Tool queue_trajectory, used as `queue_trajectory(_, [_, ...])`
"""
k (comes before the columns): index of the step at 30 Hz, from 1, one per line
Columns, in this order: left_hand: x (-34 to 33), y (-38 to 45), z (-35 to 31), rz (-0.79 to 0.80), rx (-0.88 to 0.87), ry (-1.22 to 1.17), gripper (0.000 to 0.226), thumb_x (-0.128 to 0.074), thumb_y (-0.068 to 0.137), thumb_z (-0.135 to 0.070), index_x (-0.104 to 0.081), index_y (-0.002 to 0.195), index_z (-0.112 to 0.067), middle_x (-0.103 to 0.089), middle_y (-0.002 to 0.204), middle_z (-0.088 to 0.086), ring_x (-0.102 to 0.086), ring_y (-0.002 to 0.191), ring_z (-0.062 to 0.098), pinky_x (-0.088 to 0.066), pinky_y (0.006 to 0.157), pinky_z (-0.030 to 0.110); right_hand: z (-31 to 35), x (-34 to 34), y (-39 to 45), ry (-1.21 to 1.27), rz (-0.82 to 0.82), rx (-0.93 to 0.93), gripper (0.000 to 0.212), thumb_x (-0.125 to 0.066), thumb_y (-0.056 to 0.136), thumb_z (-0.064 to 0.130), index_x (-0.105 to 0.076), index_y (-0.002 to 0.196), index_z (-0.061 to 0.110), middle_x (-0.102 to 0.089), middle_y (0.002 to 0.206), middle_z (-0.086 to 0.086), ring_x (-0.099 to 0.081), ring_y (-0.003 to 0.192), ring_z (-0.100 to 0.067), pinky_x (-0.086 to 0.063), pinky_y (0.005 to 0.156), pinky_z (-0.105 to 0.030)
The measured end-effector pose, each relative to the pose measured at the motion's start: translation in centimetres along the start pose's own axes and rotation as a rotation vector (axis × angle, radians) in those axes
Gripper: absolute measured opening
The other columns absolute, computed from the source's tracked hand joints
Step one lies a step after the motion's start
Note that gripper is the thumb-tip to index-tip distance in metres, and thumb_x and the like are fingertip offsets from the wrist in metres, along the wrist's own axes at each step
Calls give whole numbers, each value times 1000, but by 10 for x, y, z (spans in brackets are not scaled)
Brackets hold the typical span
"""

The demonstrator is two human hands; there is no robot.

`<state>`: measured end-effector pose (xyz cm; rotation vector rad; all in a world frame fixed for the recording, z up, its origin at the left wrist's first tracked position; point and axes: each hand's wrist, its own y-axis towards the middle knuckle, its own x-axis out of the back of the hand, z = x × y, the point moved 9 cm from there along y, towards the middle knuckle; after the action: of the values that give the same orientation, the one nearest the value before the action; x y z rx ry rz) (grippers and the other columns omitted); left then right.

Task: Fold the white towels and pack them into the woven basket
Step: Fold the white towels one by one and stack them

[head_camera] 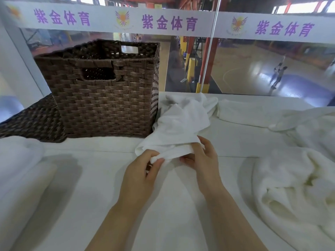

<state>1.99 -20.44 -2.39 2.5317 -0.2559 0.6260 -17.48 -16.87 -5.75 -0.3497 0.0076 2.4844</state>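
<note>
A dark brown woven basket [105,98] with cut-out handles stands upright on the white table, at the back left. Just right of it lies a crumpled white towel [181,124], its far end bunched against the basket's corner. My left hand [145,169] pinches the towel's near edge between thumb and fingers. My right hand [203,156] grips the same edge a little to the right, fingers curled under the cloth. Both hands are close together at the table's middle.
A big heap of white towels [293,187] fills the right side. More white cloth [21,169] lies at the left edge. A flat woven lid [34,122] lies left of the basket. Behind the table is a glass pane over a sports hall.
</note>
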Motion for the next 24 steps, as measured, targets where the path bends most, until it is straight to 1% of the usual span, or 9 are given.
queue_trajectory(5, [31,3,37,-343,340,-521,19,-50,101,-25,-64,92,-15,-67,81,-4,-62,71,9,-53,61,21,1,-34,-11,100,404,-16,49,-61,91,41,-52,137,26,-64,130,-3,-62,118,-21,-51,99,-38])
queue_trajectory(7, [39,1,56,-489,467,-784,21,-48,102,-27,-61,92,-15,-68,90,-1,-64,81,8,-54,66,18,-5,-35,-9,36,382,-26,43,-61,94,31,-52,136,26,-64,130,2,-61,118,-13,-50,101,-35])
queue_trajectory(9, [46,-1,69,-612,531,-906,12,-51,101,-26,-57,94,-18,-68,96,-3,-65,86,8,-54,69,17,-12,-33,-5,-127,306,18,41,-59,97,18,-50,136,26,-60,133,7,-60,115,-5,-48,102,-28])
queue_trajectory(11, [53,-3,75,-681,539,-905,7,-54,100,-22,-51,104,-17,-65,103,-1,-65,89,9,-54,72,18,-11,-33,-5,-449,261,147,48,-56,97,15,-44,141,31,-53,135,12,-55,114,0,-44,96,-13])
queue_trajectory(12, [55,-4,75,-690,527,-887,14,-55,99,-18,-48,111,-17,-64,107,1,-65,91,11,-55,73,20,-10,-37,-7,-614,278,223,53,-55,96,15,-39,143,35,-49,136,13,-52,116,-1,-42,93,-10])
queue_trajectory(14, [58,-5,69,-674,492,-824,25,-52,97,-12,-42,119,-20,-62,112,3,-66,90,11,-56,75,23,-12,-45,-12,-799,348,330,62,-54,95,15,-32,147,40,-44,141,13,-43,123,-6,-40,98,-17])
queue_trajectory(17, [63,-5,55,-659,414,-688,23,-47,98,-15,-46,120,-22,-64,108,1,-69,82,9,-57,71,25,-11,-49,-14,-836,365,374,70,-55,93,17,-23,150,43,-45,126,16,-43,116,-12,-42,100,-29])
queue_trajectory(20, [69,-6,51,-696,377,-678,23,-42,100,-19,-60,114,-17,-68,106,3,-68,88,12,-58,70,27,-8,-46,-12,-811,344,331,72,-53,92,24,-17,151,45,-50,119,16,-52,104,-13,-46,94,-32])
queue_trajectory(24, [74,-9,64,-772,413,-792,26,-43,98,-16,-65,110,-17,-70,110,2,-67,100,14,-56,76,27,3,-32,-7,-857,230,302,54,-44,98,39,-25,148,47,-61,90,18,-60,83,-6,-50,81,-30])
